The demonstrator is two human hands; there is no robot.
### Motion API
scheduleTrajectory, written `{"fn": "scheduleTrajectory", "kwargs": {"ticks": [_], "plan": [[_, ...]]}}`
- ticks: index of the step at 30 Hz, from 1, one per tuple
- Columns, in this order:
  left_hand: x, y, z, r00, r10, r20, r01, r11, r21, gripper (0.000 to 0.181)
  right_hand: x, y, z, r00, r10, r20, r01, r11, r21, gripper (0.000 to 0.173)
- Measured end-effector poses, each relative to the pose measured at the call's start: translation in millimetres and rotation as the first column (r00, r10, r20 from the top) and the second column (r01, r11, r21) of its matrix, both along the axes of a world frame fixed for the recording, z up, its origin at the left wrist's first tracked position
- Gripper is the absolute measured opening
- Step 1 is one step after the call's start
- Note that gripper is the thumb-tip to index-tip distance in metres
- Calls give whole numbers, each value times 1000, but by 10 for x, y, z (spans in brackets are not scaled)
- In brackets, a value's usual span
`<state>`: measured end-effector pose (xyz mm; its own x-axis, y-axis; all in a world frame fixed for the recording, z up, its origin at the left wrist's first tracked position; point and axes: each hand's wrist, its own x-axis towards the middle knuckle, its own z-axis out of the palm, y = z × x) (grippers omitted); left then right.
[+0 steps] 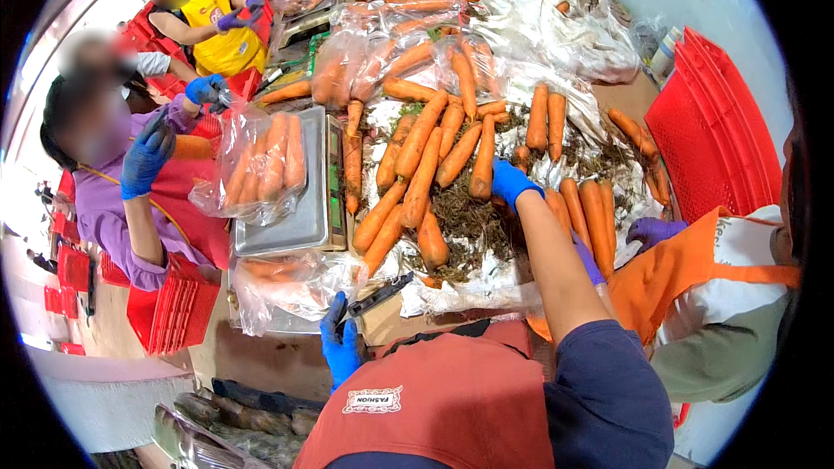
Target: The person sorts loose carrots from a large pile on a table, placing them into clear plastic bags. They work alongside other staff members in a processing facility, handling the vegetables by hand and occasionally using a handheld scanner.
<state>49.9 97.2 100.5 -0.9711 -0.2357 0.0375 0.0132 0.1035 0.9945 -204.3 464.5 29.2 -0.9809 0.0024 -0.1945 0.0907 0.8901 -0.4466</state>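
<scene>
My right hand (513, 184), in a blue glove, reaches into the carrot pile, beside the lower end of an upright-lying carrot (483, 159). Its fingertips are partly hidden, so a grip cannot be made out. Close to my body, my left hand (340, 344), also gloved in blue, has its fingers apart and holds nothing visible. A black utility knife (381, 293) lies at the near table edge, just beyond those fingers. Loose carrots (420, 176) with soil on them are heaped before me over white woven sacking (469, 277) and dark root debris (472, 218).
Left of the pile, a co-worker's blue-gloved hands (146, 155) are at a bag of carrots (267, 163) over a scale (315, 208). Another bag (296, 283) lies nearer. At right, a person's purple glove (655, 232) is near carrots (593, 215); red crates (713, 124) stand behind.
</scene>
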Motion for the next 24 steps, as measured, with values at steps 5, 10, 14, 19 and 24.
{"fn": "scheduleTrajectory", "kwargs": {"ticks": [5, 10, 14, 19, 24], "plan": [[-70, 23, 53, 999, 28, 18, -29, 999, 42, 40, 270, -148, 319, 999, -39, 34, 32, 984, 175, 26], [-282, 45, 77, 985, -166, 54, 171, 979, -106, 37, 848, -207, 153, 946, -140, -293, 128, 990, -59, 23], [-424, 55, 82, 918, -397, -11, 394, 914, -98, 35, 1284, -443, 558, 875, -375, -307, 65, 719, -692, 38], [-595, 9, 51, 776, -631, -12, 623, 770, -139, 33, 2250, -771, 789, 813, -500, -298, 181, 704, -687, 41], [-714, -36, 157, 604, -796, 43, 794, 596, -117, 31, 3644, -1075, 664, 732, -669, -124, 526, 672, -522, 40]]}}
